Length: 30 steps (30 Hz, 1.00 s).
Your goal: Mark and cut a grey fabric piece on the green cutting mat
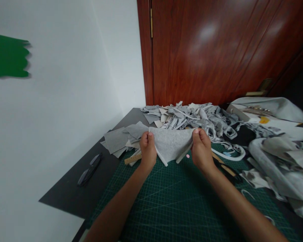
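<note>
Both of my hands hold one grey fabric piece [171, 143] up over the green cutting mat [166, 198]. My left hand [147, 149] pinches its left edge and my right hand [202, 149] pinches its right edge. The piece hangs in a folded, pointed shape between them. A wooden ruler [132, 159] lies on the mat just under my left hand. Dark-handled scissors [227, 169] lie partly hidden behind my right wrist.
A heap of grey fabric scraps [189, 117] lies behind the hands, flat grey pieces [118, 139] to the left. Printed grey cloth [280, 148] is piled on the right. A dark tool [89, 169] rests on the black table [73, 195]. White wall left, wooden door [217, 50] behind.
</note>
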Each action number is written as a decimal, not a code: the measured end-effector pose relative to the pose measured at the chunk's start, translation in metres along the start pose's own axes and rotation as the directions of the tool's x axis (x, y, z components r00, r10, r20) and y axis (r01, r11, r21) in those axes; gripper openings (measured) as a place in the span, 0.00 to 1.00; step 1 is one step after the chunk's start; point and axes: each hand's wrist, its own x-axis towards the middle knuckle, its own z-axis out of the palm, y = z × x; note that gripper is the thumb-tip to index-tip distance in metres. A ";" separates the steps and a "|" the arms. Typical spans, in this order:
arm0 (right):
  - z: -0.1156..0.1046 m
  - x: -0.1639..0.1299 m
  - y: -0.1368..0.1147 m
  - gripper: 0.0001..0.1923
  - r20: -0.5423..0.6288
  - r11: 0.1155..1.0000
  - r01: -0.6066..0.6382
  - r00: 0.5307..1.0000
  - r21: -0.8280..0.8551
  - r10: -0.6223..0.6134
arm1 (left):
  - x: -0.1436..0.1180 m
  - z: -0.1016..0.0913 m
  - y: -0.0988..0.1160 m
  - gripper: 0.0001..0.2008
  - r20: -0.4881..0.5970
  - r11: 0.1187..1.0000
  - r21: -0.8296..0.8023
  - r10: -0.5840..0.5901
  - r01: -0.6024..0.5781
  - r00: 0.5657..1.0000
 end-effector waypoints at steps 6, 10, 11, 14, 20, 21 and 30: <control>0.000 0.005 -0.011 0.17 -0.084 0.994 0.001 0.996 0.108 0.008 | 0.008 -0.003 0.006 0.20 -0.009 0.993 -0.018 0.112 -0.113 0.994; -0.012 0.012 -0.012 0.17 -0.153 0.994 0.063 0.987 0.089 -0.048 | 0.015 -0.009 0.008 0.22 -0.040 0.994 -0.017 0.111 -0.112 0.993; -0.014 0.013 -0.010 0.17 -0.148 0.994 0.069 0.987 0.080 -0.057 | 0.015 -0.010 0.009 0.22 -0.040 0.994 -0.047 0.096 -0.098 0.995; -0.019 0.015 -0.004 0.19 -0.117 0.995 0.072 0.991 0.070 -0.064 | 0.014 -0.008 0.014 0.25 0.005 0.973 -0.229 0.025 -0.023 1.000; -0.020 0.019 0.000 0.20 -0.070 0.994 0.083 0.994 0.066 -0.079 | 0.016 -0.003 0.022 0.25 0.070 0.907 -0.414 -0.053 0.077 0.996; -0.019 0.019 -0.001 0.20 -0.059 0.995 0.080 0.995 0.058 -0.077 | 0.017 -0.003 0.023 0.24 0.074 0.908 -0.411 -0.056 0.082 0.996; -0.016 0.019 -0.010 0.14 -0.023 0.980 -0.012 1.000 0.199 0.017 | 0.023 -0.008 0.020 0.21 0.049 0.859 -0.498 -0.105 0.115 0.993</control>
